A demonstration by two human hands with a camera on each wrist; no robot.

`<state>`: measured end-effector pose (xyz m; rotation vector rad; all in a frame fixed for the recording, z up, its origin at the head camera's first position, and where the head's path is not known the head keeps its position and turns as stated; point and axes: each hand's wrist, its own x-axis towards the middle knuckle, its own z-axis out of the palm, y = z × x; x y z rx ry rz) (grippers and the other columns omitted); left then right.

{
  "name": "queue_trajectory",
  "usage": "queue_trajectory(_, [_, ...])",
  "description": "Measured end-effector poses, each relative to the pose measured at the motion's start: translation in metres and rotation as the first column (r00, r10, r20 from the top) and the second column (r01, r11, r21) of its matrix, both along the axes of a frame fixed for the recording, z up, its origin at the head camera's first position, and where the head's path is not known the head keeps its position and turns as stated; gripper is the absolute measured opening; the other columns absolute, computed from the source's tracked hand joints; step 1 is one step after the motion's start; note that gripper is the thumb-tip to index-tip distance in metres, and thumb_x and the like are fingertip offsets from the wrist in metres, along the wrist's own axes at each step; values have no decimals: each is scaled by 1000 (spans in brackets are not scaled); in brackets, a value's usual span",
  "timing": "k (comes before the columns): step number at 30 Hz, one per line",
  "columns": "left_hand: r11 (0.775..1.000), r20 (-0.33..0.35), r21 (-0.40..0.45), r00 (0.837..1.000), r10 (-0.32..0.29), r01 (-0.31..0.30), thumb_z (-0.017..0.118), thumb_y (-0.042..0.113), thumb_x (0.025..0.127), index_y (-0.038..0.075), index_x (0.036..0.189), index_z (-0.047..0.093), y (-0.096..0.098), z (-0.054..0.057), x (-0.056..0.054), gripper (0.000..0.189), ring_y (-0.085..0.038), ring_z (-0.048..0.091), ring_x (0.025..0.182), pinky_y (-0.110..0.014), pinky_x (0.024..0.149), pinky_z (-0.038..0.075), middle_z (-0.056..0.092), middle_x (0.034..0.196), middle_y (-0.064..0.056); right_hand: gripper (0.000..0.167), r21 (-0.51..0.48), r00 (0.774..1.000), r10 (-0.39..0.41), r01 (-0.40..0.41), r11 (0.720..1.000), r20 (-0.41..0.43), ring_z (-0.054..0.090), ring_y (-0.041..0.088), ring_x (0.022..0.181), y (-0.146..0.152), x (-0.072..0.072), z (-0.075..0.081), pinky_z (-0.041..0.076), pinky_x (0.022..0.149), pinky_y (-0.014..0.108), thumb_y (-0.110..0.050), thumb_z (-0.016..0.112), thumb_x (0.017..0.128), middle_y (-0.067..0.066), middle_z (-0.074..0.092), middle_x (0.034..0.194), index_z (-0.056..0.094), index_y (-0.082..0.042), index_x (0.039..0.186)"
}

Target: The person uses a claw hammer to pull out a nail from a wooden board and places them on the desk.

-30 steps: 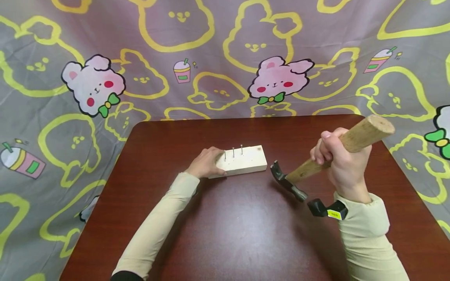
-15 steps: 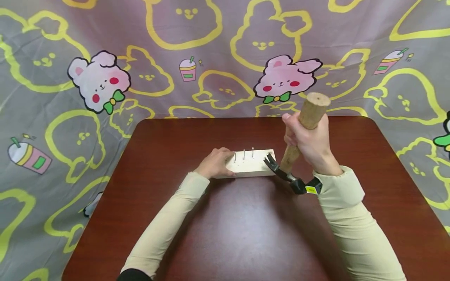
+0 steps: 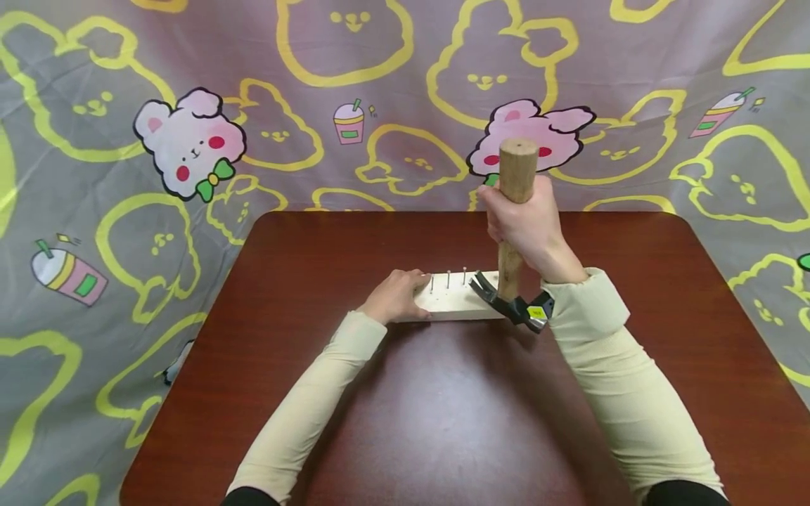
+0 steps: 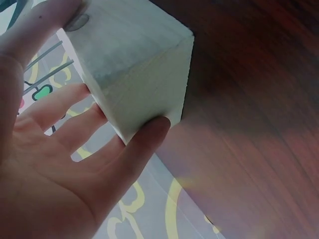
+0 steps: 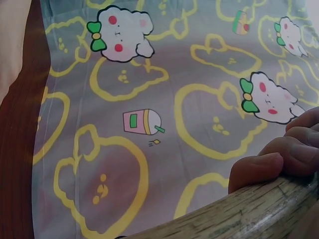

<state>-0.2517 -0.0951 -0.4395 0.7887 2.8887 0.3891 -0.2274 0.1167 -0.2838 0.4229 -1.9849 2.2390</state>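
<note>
A pale wooden block (image 3: 458, 306) lies on the table with three nails (image 3: 448, 280) standing in its top. My left hand (image 3: 395, 295) grips the block's left end; in the left wrist view the thumb lies along one face and the fingers spread round the end (image 4: 144, 84). My right hand (image 3: 530, 219) holds a claw hammer (image 3: 518, 169) by its wooden handle, which stands nearly upright. The hammer's dark head (image 3: 500, 302) overlaps the block's right end in the head view, claw pointing left toward the nails. In the right wrist view, curled fingers wrap the handle (image 5: 244, 211).
The dark red-brown table (image 3: 329, 246) has rounded far corners. Behind it and along both sides hangs a grey cloth (image 3: 405, 91) printed with cartoon animals and drink cups. A small black camera (image 3: 539, 313) with a yellow label sits at my right wrist.
My right hand has carried the hammer leftward to the block's right end, and its handle has swung from slanting to nearly upright. The left hand keeps hold of the block; the view has shifted slightly.
</note>
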Motion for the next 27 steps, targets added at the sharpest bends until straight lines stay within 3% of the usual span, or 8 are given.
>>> queue_trajectory(10, [999,32,-7,999,36,-35,85,35,70,12,139,53,2,1,0,80,-34,54,124,-38,106,44,56,139,-5,32,7,997,-9,9,1000,77,35,12,35,-9,-19,2,29,36,26,-5,59,86,0,38,43,41,-7,59])
queue_trajectory(20, [999,15,27,1000,22,-22,85,31,69,9,137,55,1,-1,1,77,-35,55,122,-39,106,44,58,137,-7,29,34,993,5,-9,999,115,35,10,36,-20,-36,2,30,36,26,-7,60,86,-1,38,43,44,-6,62])
queue_trajectory(27, [1000,0,22,1000,13,-13,85,31,69,9,136,56,1,-2,1,77,-33,58,118,-38,104,45,60,134,-6,28,45,996,25,-29,999,91,35,10,37,-25,-41,1,29,36,25,-8,61,86,-1,37,44,44,-5,64])
